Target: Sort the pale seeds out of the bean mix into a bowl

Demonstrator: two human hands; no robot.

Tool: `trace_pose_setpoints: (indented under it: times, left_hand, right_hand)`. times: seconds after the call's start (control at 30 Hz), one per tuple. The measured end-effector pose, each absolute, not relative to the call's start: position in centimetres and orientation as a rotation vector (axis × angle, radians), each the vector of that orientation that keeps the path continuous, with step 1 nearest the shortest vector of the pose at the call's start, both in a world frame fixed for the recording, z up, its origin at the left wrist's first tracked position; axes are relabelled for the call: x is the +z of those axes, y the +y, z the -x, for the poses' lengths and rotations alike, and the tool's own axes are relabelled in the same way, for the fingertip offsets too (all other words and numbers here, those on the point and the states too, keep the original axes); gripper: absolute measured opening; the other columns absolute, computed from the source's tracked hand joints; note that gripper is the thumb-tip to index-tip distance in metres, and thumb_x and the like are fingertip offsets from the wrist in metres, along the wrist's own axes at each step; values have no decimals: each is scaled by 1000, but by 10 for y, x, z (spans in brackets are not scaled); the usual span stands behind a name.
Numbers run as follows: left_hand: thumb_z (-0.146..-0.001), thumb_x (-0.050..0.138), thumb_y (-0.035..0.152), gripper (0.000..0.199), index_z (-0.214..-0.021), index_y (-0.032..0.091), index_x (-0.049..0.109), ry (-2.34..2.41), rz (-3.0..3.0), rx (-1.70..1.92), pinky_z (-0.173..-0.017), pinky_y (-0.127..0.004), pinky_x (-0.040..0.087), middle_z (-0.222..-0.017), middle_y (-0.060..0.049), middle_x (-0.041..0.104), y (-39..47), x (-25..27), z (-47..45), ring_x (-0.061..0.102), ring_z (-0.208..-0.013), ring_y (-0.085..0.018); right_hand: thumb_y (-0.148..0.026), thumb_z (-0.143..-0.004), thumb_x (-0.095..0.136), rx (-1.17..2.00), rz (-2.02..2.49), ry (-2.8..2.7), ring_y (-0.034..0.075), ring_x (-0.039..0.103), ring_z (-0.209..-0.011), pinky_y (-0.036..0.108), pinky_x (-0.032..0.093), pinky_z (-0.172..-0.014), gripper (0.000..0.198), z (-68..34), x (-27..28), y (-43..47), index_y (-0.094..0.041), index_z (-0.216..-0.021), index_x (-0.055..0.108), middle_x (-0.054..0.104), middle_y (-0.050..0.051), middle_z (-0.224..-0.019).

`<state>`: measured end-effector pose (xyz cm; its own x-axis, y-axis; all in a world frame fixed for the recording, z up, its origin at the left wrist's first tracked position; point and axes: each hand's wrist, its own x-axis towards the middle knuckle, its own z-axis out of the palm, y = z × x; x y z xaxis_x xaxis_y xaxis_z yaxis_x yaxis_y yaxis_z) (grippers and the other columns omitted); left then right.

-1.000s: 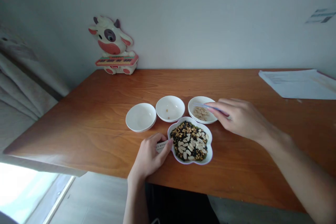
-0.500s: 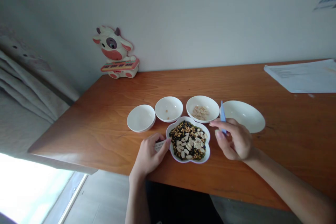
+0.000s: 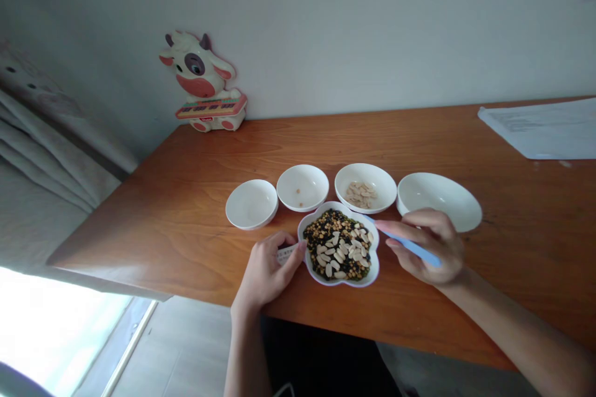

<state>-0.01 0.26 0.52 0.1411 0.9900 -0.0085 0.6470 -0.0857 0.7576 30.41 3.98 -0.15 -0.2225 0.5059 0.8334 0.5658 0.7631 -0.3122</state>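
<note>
A white flower-shaped bowl [image 3: 376, 254] holds dark and golden grains, with pale flat seeds [image 3: 342, 251] scattered on top. My left hand [image 3: 270, 267] is closed on its left side, where a white tab with print [image 3: 285, 254] shows between thumb and fingers. Pinched in my right hand [image 3: 431, 248] are slim light-blue tweezers [image 3: 414, 250], their tip pointing left at the bowl's upper right rim. Just behind stands a round white bowl [image 3: 388, 197] with more pale seeds [image 3: 361, 195] inside.
Left of the seed bowl is a white bowl [image 3: 316, 177] with a couple of small grains, then another white bowl [image 3: 251, 220]. A wider white bowl [image 3: 459, 205] stands at the right. A cow toy with a keyboard [image 3: 205, 84] and paper sheets [image 3: 549, 130] lie farther back.
The tweezers have swung from nearly upright to a low slant, tip now at the flower-shaped bowl's rim. My left hand keeps its hold. The view has shifted slightly.
</note>
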Motion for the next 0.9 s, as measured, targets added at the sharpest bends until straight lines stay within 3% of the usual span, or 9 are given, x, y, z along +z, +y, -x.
trace_pose_setpoints:
  times: [0.17,0.33,0.5,0.7,0.9]
  left_hand:
    - [-103,58,53,41,-80,19,66,1540,-1812,724,-67,-27,45,-78,-3,73,3,5,0,66,-71,-18]
    - [-103,59,50,39,-82,19,68,1530,-1817,751,-67,-28,46,-80,-4,75,2,5,0,67,-71,-18]
    - [-102,60,49,38,-81,20,68,1533,-1827,767,-66,-27,46,-78,-3,74,2,4,0,66,-69,-18]
    - [-103,58,50,40,-80,19,67,1534,-1832,752,-68,-27,45,-77,-3,73,3,4,0,65,-69,-17]
    - [-104,58,50,40,-82,19,68,1539,-1831,738,-67,-26,45,-77,-2,72,1,5,-1,64,-68,-16]
  right_hand:
    - [-20,-106,44,152,733,-1737,13,64,-66,28,54,-50,35,-287,0,52,-27,-130,69,72,9,-108]
    - [-21,-108,42,336,765,-1657,14,65,-64,29,56,-53,24,-268,6,59,-24,-112,66,76,7,-95]
    - [-25,-108,47,455,847,-1636,11,58,-56,26,49,-47,21,-274,-9,52,-21,-104,67,74,6,-87]
    - [-30,-107,51,519,1012,-1689,11,52,-53,26,44,-46,26,-279,-18,49,-23,-131,60,73,3,-86]
    - [-31,-106,52,585,1001,-1653,10,46,-51,26,38,-44,29,-279,-15,46,-25,-132,64,64,1,-81]
